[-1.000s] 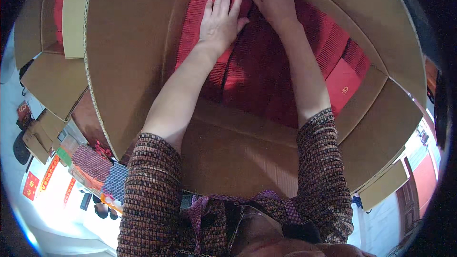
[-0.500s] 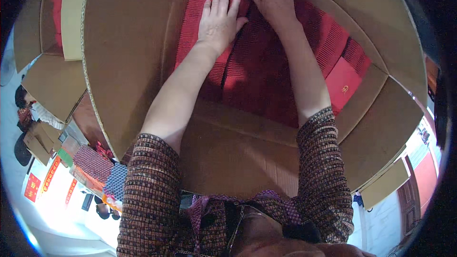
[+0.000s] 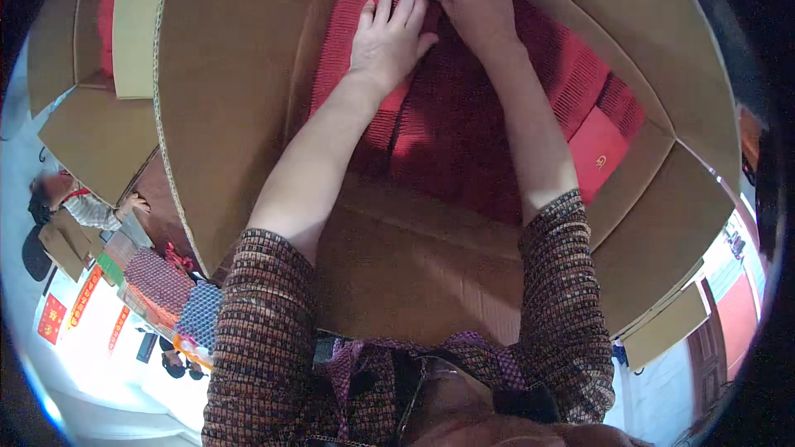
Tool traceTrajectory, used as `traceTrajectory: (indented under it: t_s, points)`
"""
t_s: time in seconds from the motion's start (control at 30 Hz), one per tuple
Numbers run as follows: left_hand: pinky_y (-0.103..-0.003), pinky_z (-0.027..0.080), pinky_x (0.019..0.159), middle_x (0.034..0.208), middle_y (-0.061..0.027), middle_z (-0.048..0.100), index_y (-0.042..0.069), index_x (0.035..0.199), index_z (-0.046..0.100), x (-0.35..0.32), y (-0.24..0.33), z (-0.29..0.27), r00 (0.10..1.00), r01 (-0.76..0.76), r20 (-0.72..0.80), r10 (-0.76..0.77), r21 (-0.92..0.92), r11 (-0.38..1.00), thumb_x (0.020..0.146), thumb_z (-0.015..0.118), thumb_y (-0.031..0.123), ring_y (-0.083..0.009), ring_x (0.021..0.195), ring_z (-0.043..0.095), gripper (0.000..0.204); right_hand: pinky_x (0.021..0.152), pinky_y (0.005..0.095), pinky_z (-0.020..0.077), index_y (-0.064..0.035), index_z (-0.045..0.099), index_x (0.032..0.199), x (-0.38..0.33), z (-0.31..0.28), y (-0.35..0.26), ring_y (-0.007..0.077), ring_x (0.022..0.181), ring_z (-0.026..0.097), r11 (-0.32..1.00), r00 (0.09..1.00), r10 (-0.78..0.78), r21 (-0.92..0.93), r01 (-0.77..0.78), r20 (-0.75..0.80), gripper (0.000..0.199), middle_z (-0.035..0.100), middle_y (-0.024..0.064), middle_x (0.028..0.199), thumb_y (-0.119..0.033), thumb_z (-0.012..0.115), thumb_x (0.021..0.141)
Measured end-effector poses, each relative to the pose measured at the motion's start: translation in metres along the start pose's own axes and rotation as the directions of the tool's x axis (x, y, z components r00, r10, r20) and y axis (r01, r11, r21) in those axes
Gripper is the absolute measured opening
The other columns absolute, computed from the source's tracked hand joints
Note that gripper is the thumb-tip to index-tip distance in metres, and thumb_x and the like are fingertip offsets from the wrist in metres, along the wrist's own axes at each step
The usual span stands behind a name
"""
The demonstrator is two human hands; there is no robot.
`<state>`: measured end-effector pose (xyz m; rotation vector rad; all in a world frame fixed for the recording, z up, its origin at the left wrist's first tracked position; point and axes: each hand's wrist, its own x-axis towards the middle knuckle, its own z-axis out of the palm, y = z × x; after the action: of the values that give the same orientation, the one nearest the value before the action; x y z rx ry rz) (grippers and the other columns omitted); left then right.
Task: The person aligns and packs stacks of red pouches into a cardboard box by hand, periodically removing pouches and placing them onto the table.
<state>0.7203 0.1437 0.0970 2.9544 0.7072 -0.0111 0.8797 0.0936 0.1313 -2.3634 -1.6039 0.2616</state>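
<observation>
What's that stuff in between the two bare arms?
Rows of thin red packets and, lower in the picture, brown cardboard; the head view shows both.

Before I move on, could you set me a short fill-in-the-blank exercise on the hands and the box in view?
1. The hand with its fingers stretched out is the person's ____ one.
2. The big box is made of brown ____.
3. The ridged rows packed in it are coloured ____.
4. The smooth-faced piece with a small emblem lies toward the person's ____ side.

Missing words: left; cardboard; red; right.
</observation>
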Motion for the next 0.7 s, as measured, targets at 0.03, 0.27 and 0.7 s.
traceTrajectory:
  t_s: [0.03,0.27,0.7]
  points:
    - [-0.051,0.035,0.105,0.146,-0.0061,0.034,0.010,0.136,0.043,0.000,0.000,-0.001,1.000,0.000,0.001,0.000,-0.013,1.000,0.085,0.060,0.045,-0.0312,0.136,0.030,0.064,0.074,0.0478,0.0467,-0.0050,0.061,0.093,0.001,0.005,-0.001,0.0342,0.089,0.060,0.998,0.998,0.065,-0.002,-0.065,0.001,0.019,0.062,0.0159,0.086,-0.011,0.067,0.076]
    - [-0.051,0.031,0.107,0.145,-0.0082,0.035,0.009,0.135,0.045,-0.002,-0.003,-0.001,1.000,0.011,-0.002,-0.010,0.019,1.000,0.086,0.057,0.047,-0.0315,0.137,0.028,0.063,0.062,0.0391,0.0511,-0.0090,0.063,0.079,0.007,0.027,-0.007,0.0284,0.073,0.062,0.944,0.987,-0.127,-0.316,0.091,-0.094,0.009,0.064,0.0078,0.078,-0.018,0.060,0.078]
    - [-0.048,0.032,0.105,0.140,-0.0101,0.040,0.009,0.134,0.046,0.003,-0.002,-0.010,0.999,-0.007,-0.052,0.004,-0.072,0.997,0.085,0.058,0.046,-0.0307,0.136,0.028,0.063,0.075,0.0408,0.0513,-0.0057,0.063,0.092,-0.023,-0.116,-0.020,0.0300,0.084,0.063,0.987,0.944,-0.156,-0.016,0.158,-0.291,0.018,0.065,0.0116,0.089,-0.019,0.065,0.080]
